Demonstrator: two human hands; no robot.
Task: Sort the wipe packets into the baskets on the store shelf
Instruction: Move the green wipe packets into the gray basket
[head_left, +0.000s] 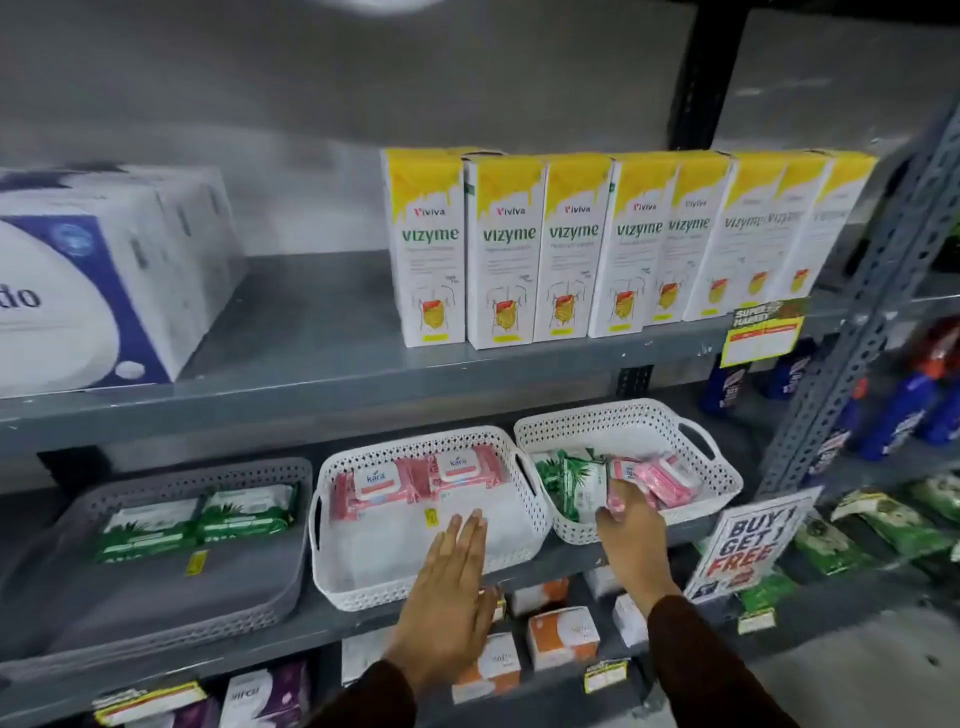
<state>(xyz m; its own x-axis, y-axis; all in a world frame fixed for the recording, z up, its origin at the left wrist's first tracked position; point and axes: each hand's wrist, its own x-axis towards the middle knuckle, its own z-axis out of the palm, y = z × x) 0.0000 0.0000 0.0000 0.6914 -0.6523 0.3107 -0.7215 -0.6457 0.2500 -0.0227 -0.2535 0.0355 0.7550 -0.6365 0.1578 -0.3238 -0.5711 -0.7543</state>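
On the middle shelf stand three perforated plastic baskets in a row. The grey perforated basket (156, 571) at nine o'clock holds two green wipe packets (197, 519) laid side by side against its back wall. The white perforated middle basket (332, 561) holds two pink wipe packets (415, 480) at its twelve o'clock end, with its near half bare. The white perforated right-hand basket (722, 475), at two o'clock from the middle one, is the unsorted mix: a green packet (569, 480) on its nine o'clock side and a loose pile of pink packets (667, 480) toward three o'clock.

The right hand (631, 530) reaches over that basket's near rim, its fingers curled around a small pink packet (621, 480) at the edge of the pile. It looks like a closing grasp, though the hold is partly hidden, so I cannot tell whether the packet is fully pinched. The left hand (452, 587) is flat and spread, palm down, holding nothing, its fingertips over the middle basket's near edge, seemingly steadying it.

So the step in hand appears to be pulling a pink packet from the mixed basket. The next move would call for lifting it clear of the rim, carrying it toward nine o'clock, and laying it in the bare front of the middle basket beside the other pinks. The green one would still need to go to the grey basket.
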